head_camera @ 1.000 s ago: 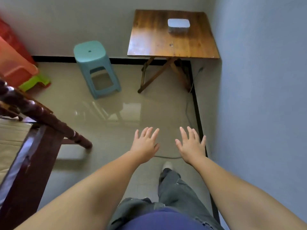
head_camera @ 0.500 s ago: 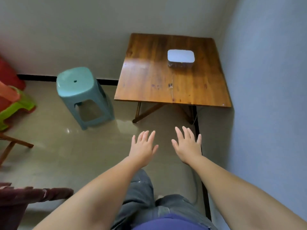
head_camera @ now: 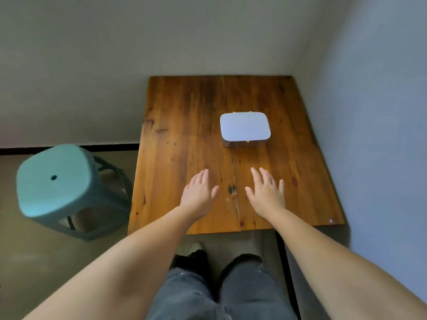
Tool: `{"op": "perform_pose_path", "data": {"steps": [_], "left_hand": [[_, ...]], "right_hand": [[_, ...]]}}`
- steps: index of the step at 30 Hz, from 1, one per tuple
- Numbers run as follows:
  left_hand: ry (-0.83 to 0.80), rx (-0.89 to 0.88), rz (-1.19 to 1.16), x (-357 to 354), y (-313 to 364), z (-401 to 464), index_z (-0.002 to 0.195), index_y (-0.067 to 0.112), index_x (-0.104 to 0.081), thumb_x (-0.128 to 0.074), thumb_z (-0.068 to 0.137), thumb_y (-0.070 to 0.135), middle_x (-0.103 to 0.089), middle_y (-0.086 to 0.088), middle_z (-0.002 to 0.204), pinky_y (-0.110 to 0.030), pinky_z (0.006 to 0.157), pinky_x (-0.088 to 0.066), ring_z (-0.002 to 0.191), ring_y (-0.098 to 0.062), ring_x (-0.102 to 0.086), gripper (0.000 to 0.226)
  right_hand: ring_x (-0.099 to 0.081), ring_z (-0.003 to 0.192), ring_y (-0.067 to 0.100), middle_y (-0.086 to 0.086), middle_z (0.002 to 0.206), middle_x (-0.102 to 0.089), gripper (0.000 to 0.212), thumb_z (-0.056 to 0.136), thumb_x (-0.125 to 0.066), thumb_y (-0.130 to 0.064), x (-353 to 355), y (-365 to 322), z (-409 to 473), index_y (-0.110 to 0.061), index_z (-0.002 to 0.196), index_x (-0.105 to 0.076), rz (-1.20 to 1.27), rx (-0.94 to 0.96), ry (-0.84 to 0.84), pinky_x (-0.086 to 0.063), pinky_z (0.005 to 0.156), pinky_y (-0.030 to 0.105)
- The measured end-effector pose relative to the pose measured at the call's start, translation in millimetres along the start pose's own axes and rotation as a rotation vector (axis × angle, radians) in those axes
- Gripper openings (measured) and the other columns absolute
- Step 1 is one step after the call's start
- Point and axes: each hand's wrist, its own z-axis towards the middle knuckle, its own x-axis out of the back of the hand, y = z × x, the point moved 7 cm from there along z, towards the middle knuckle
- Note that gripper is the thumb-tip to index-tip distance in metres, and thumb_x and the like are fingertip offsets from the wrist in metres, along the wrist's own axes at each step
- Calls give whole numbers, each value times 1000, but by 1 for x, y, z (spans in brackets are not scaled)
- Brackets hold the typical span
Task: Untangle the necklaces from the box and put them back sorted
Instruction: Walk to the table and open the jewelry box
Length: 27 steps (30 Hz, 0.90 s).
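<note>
A white rounded box (head_camera: pixel 245 126) with its lid closed and a small gold clasp on its front sits on the wooden table (head_camera: pixel 184 135), right of centre. No necklaces show. My left hand (head_camera: pixel 198 195) is stretched out palm down over the table's near part, fingers apart and holding nothing. My right hand (head_camera: pixel 266 192) is beside it, also flat and empty. Both hands are well short of the box.
A teal plastic stool (head_camera: pixel 60 188) stands on the floor left of the table. The table fills a corner, with walls behind it and on its right. My legs and shoes are at its near edge.
I have walked up to the table. It and the box now lie much closer, and my open hands are over the tabletop instead of the floor. The chair at left has left the view.
</note>
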Motion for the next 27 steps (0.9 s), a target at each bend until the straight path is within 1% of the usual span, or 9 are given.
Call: {"op": "perform_pose_path", "data": {"steps": [5, 9, 11, 13, 15, 19, 21, 23, 27], "left_hand": [[-67, 167, -406, 17, 23, 95, 148, 19, -8, -27, 99, 44, -12, -4, 159, -40, 115, -20, 144, -23, -15, 58], [-56, 350, -755, 17, 35, 156, 148, 20, -16, -23, 99, 48, -18, -4, 158, -42, 114, -21, 143, -24, -19, 56], [-67, 417, -900, 8, 37, 175, 143, 18, -29, -22, 100, 47, -29, -3, 153, -39, 111, -25, 138, -21, -30, 53], [-73, 472, -1046, 0, 38, 187, 129, 21, -47, -21, 100, 46, -44, -3, 142, -34, 103, -31, 122, -16, -43, 46], [-65, 533, -1145, -7, 36, 193, 124, 23, -50, -21, 99, 49, -48, -3, 139, -36, 104, -33, 122, -18, -45, 46], [-27, 589, -1199, -11, 28, 192, 137, 23, -41, -20, 95, 58, -38, 0, 149, -42, 111, -29, 138, -24, -33, 59], [-12, 594, -1244, -12, 29, 190, 137, 22, -42, -17, 94, 60, -38, -1, 149, -43, 112, -27, 139, -24, -32, 62], [5, 611, -1272, -11, 32, 188, 136, 21, -44, -16, 94, 60, -39, -1, 149, -43, 112, -26, 139, -23, -31, 64], [44, 629, -1279, -12, 34, 187, 135, 21, -45, -16, 94, 58, -38, -1, 149, -45, 114, -24, 139, -23, -31, 62]], "right_hand": [[-16, 146, 28, 7, 158, -19, 57, 94, -51, -30, 11, 15, 105, -25, 145, -27, -55, -2, -24, -3, 115, 55], [-12, 147, 26, 6, 159, -16, 67, 91, -57, -28, 15, 10, 176, -28, 147, -21, -140, 169, -7, 1, 115, 55], [-5, 148, 25, 4, 161, -9, 72, 91, -57, -30, 10, 8, 200, -28, 149, -14, -214, 297, -26, 5, 114, 55], [-5, 148, 25, 5, 161, -8, 72, 92, -56, -29, 5, 11, 216, -28, 149, -12, -264, 427, -55, 7, 113, 56], [-12, 147, 27, 7, 160, -15, 66, 92, -56, -28, 8, 15, 222, -27, 148, -20, -265, 517, -44, 5, 114, 56], [-35, 138, 33, 16, 148, -40, 50, 91, -59, -27, 22, 17, 221, -17, 138, -45, -256, 696, 25, -11, 114, 57], [-40, 135, 33, 16, 145, -45, 50, 90, -59, -28, 28, 17, 225, -16, 137, -46, -266, 735, 42, -13, 114, 57], [-31, 140, 33, 15, 151, -37, 60, 90, -58, -35, 27, 18, 231, -21, 143, -36, -282, 738, -7, -8, 115, 57], [-1, 147, 35, 12, 160, -6, 77, 88, -53, -52, 6, 15, 233, -29, 149, -13, -348, 717, -128, 1, 114, 58]]}}
